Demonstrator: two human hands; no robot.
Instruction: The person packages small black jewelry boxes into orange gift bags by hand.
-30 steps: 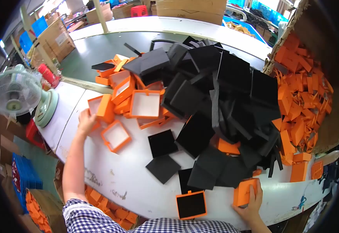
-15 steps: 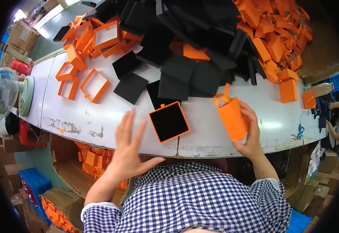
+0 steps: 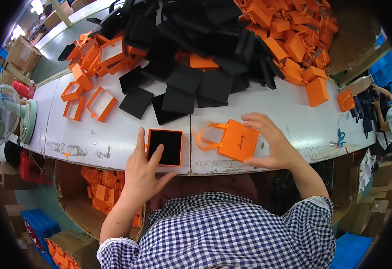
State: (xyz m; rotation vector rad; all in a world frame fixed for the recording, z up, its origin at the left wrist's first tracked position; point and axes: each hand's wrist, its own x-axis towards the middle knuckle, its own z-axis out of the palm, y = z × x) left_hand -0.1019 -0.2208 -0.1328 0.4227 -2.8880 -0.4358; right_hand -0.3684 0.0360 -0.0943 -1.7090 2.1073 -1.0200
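Observation:
My left hand point(image 3: 142, 172) is open, fingers spread. One fingertip rests over the black insert of a shallow orange box tray point(image 3: 181, 148), and another finger points up along its left side. To the right, my right hand point(image 3: 274, 145) spans an orange box point(image 3: 238, 140) with ribbon handles and dark lettering that looks like "Jewelry". Its thumb is at the lower edge and its fingers are by the upper edge; some contact is hidden. The ribbon handles point(image 3: 207, 139) point left and are blurred. Behind the tray lie several flat black pads point(image 3: 178, 99).
A heap of black pads point(image 3: 191, 31) covers the back of the table point(image 3: 128, 139). Orange trays point(image 3: 102, 104) lie at the left, and orange ribboned boxes point(image 3: 290, 40) pile up at the right. A fan point(image 3: 7, 114) stands at the left end. Below is a carton of orange pieces point(image 3: 104, 193).
The ribboned box has turned from upright to lettered face up and come left in my right hand. My left hand has reached the tray, which now sits straighter. The view has shifted.

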